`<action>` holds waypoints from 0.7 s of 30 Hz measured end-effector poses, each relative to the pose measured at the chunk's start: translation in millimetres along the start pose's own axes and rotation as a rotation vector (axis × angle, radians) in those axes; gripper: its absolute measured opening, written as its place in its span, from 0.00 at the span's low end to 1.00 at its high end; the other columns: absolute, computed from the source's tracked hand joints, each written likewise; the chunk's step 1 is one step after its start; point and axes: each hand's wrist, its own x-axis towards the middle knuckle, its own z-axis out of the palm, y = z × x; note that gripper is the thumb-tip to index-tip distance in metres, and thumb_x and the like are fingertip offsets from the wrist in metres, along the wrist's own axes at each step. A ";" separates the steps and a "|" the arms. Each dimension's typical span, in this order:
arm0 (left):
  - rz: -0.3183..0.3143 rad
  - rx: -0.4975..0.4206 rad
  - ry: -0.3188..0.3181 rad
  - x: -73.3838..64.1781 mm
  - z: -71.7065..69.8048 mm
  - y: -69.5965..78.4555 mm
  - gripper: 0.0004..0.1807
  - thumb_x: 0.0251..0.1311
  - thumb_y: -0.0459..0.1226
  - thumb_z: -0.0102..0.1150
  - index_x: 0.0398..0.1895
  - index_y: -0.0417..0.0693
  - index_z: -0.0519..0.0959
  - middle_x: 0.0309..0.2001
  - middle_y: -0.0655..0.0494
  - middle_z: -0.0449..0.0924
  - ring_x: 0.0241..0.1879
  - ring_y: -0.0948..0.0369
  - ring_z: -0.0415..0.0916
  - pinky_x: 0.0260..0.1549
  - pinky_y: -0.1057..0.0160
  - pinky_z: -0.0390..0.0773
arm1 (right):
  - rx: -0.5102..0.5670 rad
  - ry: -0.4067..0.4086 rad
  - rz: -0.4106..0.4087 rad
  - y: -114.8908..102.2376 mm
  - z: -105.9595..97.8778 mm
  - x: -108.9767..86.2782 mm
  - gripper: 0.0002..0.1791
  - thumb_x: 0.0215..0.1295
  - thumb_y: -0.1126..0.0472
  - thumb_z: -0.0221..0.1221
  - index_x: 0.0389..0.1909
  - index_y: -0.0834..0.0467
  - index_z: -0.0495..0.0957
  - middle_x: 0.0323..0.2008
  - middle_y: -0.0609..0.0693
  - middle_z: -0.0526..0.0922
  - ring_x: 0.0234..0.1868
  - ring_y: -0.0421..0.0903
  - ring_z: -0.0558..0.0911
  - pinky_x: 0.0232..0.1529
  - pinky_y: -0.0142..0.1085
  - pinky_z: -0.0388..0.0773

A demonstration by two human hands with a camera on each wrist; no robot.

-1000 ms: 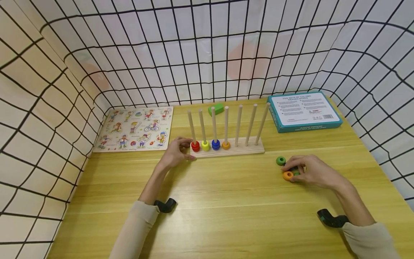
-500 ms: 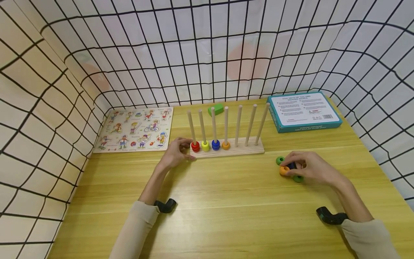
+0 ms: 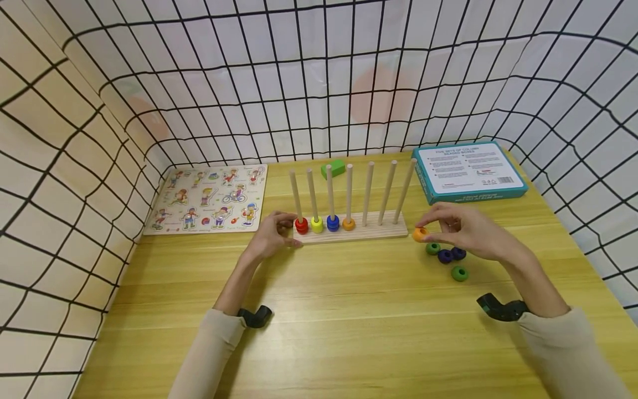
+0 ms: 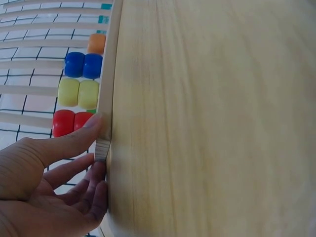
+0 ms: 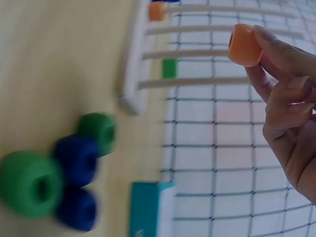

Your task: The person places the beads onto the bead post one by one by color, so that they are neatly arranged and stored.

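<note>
An orange bead [image 3: 419, 234] is pinched between the thumb and fingertips of my right hand [image 3: 466, 230], raised near the right end of the wooden peg board [image 3: 369, 235]. Below that hand lie two green beads [image 3: 459, 274] and two dark blue beads [image 3: 445, 256]. My left hand [image 3: 271, 235] grips the board's left end, thumb on its front edge in the left wrist view. From the left, the pegs carry two red beads [image 4: 63, 123], two yellow beads [image 4: 68, 92], two blue beads [image 4: 74, 64] and one orange bead [image 4: 97, 44]. The three right-hand pegs are bare.
Behind the board sits a green block [image 3: 333, 168]. A teal box [image 3: 471, 172] lies at the back right, and a picture puzzle board [image 3: 206, 199] at the back left. Black wire mesh [image 3: 319, 83] fences the table's back and sides.
My right hand has picked the orange bead out of the loose group and moved it up and left toward the board, uncovering the dark blue beads. My left hand stays in place.
</note>
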 end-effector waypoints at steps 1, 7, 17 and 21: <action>0.000 0.000 0.001 0.1 -0.1 -0.2 0.38 0.47 0.25 0.78 0.66 0.33 0.76 0.62 0.38 0.73 0.58 0.46 0.73 0.60 0.53 0.75 | 0.003 0.006 -0.020 -4.4 -2.4 4.7 0.17 0.62 0.70 0.69 0.49 0.51 0.86 0.43 0.43 0.84 0.23 0.36 0.66 0.22 0.31 0.65; 0.003 -0.002 0.005 -0.1 -0.5 -1.2 0.38 0.47 0.25 0.78 0.66 0.33 0.76 0.62 0.38 0.73 0.59 0.45 0.73 0.61 0.50 0.75 | -0.001 0.058 -0.076 -35.5 -16.6 33.7 0.19 0.61 0.73 0.69 0.51 0.52 0.87 0.45 0.45 0.85 0.24 0.38 0.70 0.24 0.30 0.69; 0.001 -0.010 0.003 -0.6 -1.9 -1.7 0.38 0.48 0.25 0.78 0.66 0.33 0.76 0.62 0.38 0.73 0.59 0.45 0.73 0.61 0.51 0.75 | -0.018 0.132 -0.081 -87.5 -28.8 92.4 0.15 0.66 0.68 0.68 0.52 0.53 0.87 0.47 0.48 0.83 0.23 0.40 0.69 0.23 0.29 0.64; 0.002 -0.012 0.003 0.1 -1.2 -1.1 0.38 0.47 0.25 0.78 0.66 0.33 0.76 0.62 0.38 0.73 0.59 0.45 0.73 0.61 0.51 0.75 | -0.036 0.162 -0.067 -98.2 -24.1 115.0 0.13 0.66 0.64 0.69 0.50 0.53 0.88 0.48 0.48 0.85 0.23 0.44 0.68 0.24 0.30 0.64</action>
